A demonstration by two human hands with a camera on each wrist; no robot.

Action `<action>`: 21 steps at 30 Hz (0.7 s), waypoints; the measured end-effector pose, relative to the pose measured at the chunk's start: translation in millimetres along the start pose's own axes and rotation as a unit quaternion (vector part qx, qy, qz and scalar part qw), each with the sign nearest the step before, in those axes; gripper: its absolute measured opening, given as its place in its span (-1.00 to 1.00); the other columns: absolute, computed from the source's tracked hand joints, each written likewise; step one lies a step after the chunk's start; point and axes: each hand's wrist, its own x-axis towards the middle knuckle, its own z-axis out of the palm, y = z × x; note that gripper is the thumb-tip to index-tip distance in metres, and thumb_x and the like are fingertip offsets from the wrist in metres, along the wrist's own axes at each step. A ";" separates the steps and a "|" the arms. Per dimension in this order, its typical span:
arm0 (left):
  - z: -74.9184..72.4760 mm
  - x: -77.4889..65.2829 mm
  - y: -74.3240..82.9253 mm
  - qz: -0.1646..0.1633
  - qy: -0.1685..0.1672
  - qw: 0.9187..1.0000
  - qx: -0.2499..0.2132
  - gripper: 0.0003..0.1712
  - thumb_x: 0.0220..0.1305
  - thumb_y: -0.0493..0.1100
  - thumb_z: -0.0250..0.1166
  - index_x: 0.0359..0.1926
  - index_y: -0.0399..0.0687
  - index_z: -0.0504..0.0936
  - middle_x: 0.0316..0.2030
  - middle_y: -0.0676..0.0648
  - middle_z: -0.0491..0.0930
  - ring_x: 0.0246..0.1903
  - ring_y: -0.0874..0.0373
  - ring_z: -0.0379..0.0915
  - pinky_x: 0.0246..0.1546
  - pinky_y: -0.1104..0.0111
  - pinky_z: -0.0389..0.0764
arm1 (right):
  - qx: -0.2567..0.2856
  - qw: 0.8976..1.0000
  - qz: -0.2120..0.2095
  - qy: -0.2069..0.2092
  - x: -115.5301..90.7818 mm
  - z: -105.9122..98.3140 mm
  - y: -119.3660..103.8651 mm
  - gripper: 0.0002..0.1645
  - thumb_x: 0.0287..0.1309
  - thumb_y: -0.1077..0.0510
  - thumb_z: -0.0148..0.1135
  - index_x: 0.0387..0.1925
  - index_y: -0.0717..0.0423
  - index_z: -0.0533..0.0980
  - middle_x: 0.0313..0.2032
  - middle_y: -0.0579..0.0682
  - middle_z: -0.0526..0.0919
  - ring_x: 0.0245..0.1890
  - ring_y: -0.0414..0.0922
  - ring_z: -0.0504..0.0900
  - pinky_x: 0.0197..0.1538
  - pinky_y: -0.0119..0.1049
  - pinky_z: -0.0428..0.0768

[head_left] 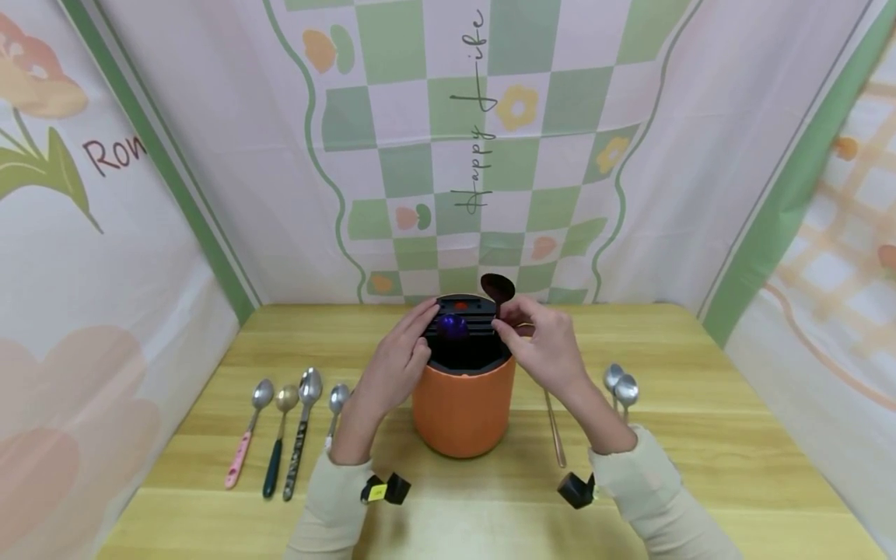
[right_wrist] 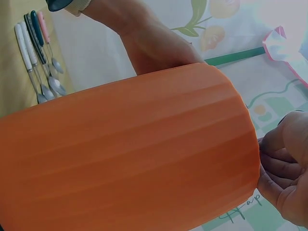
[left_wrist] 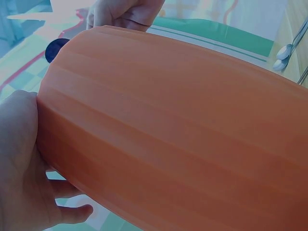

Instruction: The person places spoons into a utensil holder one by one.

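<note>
An orange utensil holder [head_left: 462, 416] with a black slotted inside stands upright on the table. My right hand [head_left: 542, 338] is at its right rim and pinches a dark spoon [head_left: 498, 288] by the handle, the bowl pointing up. In the left wrist view the dark spoon [left_wrist: 56, 50] pokes past the holder's rim. My left hand [head_left: 395, 358] rests on the left rim with its fingers extended; the left wrist view shows the thumb side of that hand [left_wrist: 19, 159] touching the holder. A shiny purple-blue spoon bowl [head_left: 452, 327] shows in the holder's opening, its handle hidden.
Left of the holder lie several spoons, among them a pink-handled one [head_left: 242, 451], a dark teal one [head_left: 274, 463] and a black-patterned one [head_left: 297, 451]. Silver spoons [head_left: 627, 389] and a copper-coloured handle [head_left: 555, 432] lie to the right. A printed curtain [head_left: 448, 155] hangs behind.
</note>
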 end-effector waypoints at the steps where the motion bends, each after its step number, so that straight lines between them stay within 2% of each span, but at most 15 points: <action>1: -0.1 0.0 0.2 0.000 0.000 1.000 -0.001 -0.36 0.40 -0.20 -0.15 0.48 -0.14 0.27 0.52 0.00 0.17 0.49 0.04 0.15 0.46 0.09 0.27 | -0.001 1.000 0.001 0.000 0.1 0.0 -0.2 -0.90 0.12 0.38 0.35 -0.30 0.26 0.59 -0.36 0.11 0.73 -0.31 -0.02 0.75 -0.26 -0.29 0.75; 11: 0.4 0.0 -0.5 0.003 0.002 1.000 -0.004 -0.36 0.40 -0.20 -0.15 0.48 -0.15 0.26 0.53 -0.02 0.17 0.49 0.04 0.14 0.46 0.09 0.27 | 0.000 1.000 -0.003 0.007 0.8 1.7 -0.2 -0.92 0.11 0.35 0.36 -0.33 0.24 0.60 -0.39 0.09 0.73 -0.38 -0.05 0.73 -0.32 -0.56 0.65; 21: 1.5 -0.1 -1.4 0.000 0.003 1.000 -0.003 -0.36 0.40 -0.20 -0.17 0.48 -0.14 0.27 0.52 0.02 0.17 0.49 0.07 0.14 0.46 0.10 0.28 | 0.015 1.000 -0.002 0.004 -1.9 1.7 0.5 -0.86 0.10 0.37 0.36 -0.27 0.20 0.60 -0.35 0.05 0.73 -0.35 -0.11 0.72 -0.29 -0.57 0.66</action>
